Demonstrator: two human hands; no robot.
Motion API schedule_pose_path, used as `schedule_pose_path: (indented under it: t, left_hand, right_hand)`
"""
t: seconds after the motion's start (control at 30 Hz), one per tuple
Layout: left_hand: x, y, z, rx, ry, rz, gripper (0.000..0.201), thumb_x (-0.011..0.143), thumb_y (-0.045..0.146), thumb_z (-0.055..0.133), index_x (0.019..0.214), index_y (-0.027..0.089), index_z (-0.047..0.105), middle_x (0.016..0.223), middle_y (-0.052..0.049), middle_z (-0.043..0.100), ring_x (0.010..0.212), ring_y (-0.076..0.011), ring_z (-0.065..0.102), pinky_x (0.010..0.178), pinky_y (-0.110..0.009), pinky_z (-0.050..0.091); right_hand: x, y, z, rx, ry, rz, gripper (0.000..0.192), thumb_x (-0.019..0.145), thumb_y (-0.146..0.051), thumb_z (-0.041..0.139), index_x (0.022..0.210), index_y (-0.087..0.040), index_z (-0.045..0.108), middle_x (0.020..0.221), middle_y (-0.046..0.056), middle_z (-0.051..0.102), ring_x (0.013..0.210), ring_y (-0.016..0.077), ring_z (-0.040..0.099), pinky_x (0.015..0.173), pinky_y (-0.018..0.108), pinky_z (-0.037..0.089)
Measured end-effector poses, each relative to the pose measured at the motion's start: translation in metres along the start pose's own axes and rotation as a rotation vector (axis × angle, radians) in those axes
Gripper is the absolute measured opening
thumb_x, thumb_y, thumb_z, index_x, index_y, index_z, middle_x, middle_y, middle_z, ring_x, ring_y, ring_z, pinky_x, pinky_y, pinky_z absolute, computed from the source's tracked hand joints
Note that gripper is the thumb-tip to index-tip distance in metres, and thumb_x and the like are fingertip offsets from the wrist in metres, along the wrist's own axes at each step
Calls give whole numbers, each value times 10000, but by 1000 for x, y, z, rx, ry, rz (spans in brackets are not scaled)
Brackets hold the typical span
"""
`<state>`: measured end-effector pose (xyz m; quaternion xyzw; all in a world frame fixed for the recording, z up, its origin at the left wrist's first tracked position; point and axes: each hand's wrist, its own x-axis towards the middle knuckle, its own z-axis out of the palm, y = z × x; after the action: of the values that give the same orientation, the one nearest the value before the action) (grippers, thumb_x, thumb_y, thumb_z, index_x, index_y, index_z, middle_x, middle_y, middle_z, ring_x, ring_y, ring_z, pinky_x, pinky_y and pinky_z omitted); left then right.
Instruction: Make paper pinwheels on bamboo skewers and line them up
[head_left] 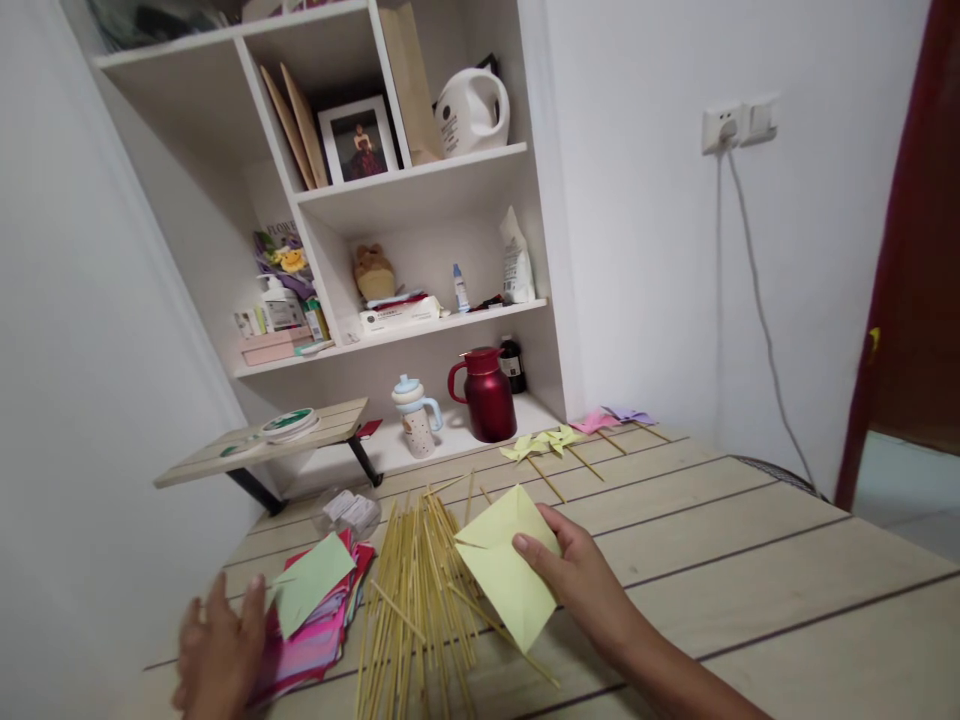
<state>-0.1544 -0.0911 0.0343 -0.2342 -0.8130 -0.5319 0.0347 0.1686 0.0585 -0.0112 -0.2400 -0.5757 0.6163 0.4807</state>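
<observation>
A square of pale yellow paper [501,585] with crease lines and a slit is pinched between the thumb and fingers of my right hand [574,565]. It is held above the right side of a loose bundle of thin straw-coloured sticks [416,590]. At the lower left, my left hand [223,640] is slightly blurred, fingers apart and holding nothing. It is beside a stack of coloured paper sheets [322,640], mostly pink and red. A light green sheet [313,583] lies on top of that stack.
Several paper pinwheels on sticks, including a yellow pinwheel [525,447] and a pink pinwheel [598,422], lie along the table's back edge. A clear plastic package [349,512] sits behind the stack. A red jug [491,400] and a cup [416,420] stand behind the table, under white shelves [420,170].
</observation>
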Motion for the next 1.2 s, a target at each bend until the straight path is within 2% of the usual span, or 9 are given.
schedule_pose_path:
  t: [0.07, 0.13, 0.23, 0.3, 0.4, 0.53, 0.67, 0.93, 1.2]
  left_hand:
    - [-4, 10, -5, 82, 114, 72, 610, 825, 480, 525, 1356, 184, 479, 1648, -158, 139, 1499, -382, 109, 1167, -606, 52]
    - [-13, 17, 0, 106, 147, 334, 463, 841, 451, 468, 1188, 180, 610, 1526, -150, 417, 1426, -360, 329, 1167, -538, 196]
    - [-41, 25, 27, -36, -149, 498, 391, 791, 531, 531, 983, 235, 700, 974, -77, 737, 943, -283, 681, 894, -409, 512]
    - [-69, 35, 53, -214, -415, 405, 424, 749, 573, 604, 999, 249, 715, 705, -9, 703, 557, -194, 632, 592, -306, 524]
    - [-108, 57, 88, -422, -537, 312, 443, 762, 589, 621, 1015, 237, 714, 595, 28, 634, 376, -116, 456, 417, -254, 394]
    - [-124, 78, 114, -668, -543, 126, 642, 645, 650, 720, 1109, 218, 623, 714, 17, 643, 544, -140, 575, 527, -243, 481]
    - [-104, 67, 129, -717, -421, 26, 780, 517, 708, 772, 1092, 219, 574, 865, -4, 636, 706, -164, 633, 627, -259, 519]
    - [-80, 31, 141, -932, -749, -329, 745, 579, 748, 715, 1082, 209, 613, 960, -91, 707, 757, -209, 655, 645, -327, 518]
    - [-103, 40, 134, -898, -884, -227, 750, 560, 702, 762, 1112, 212, 624, 763, -57, 699, 651, -197, 648, 593, -303, 505]
  right_hand:
    - [1, 1, 1, 42, 6, 13, 412, 819, -450, 690, 1087, -142, 631, 932, 90, 719, 766, 225, 651, 659, 321, 496]
    - [0, 1, 3, 87, 11, 21, 427, 820, -438, 693, 1115, -140, 613, 950, 92, 724, 765, 211, 653, 665, 312, 500]
    - [0, 1, 8, 174, 21, 15, 458, 807, -375, 714, 1177, -146, 571, 995, 89, 724, 798, 196, 670, 726, 317, 526]
    - [0, 1, 11, 206, -4, 52, 495, 807, -362, 708, 1221, -157, 529, 989, 94, 726, 723, 192, 677, 615, 300, 535]
    - [4, 6, 13, 224, -8, 50, 489, 808, -361, 702, 1208, -159, 507, 934, 98, 728, 641, 195, 680, 473, 257, 504]
    - [10, 18, 11, 255, 13, 10, 482, 793, -364, 727, 1173, -157, 514, 900, 85, 725, 580, 174, 671, 454, 249, 512]
    - [11, 24, 11, 262, -6, -35, 493, 790, -385, 743, 1178, -159, 540, 931, 86, 724, 597, 165, 659, 471, 256, 519]
    - [9, 23, 10, 263, -50, -117, 379, 846, -349, 706, 1166, -195, 573, 957, 63, 726, 772, 194, 694, 733, 326, 527]
    - [6, 23, 9, 124, 38, -73, 368, 827, -363, 709, 1133, -194, 595, 944, 53, 700, 771, 176, 648, 671, 277, 489]
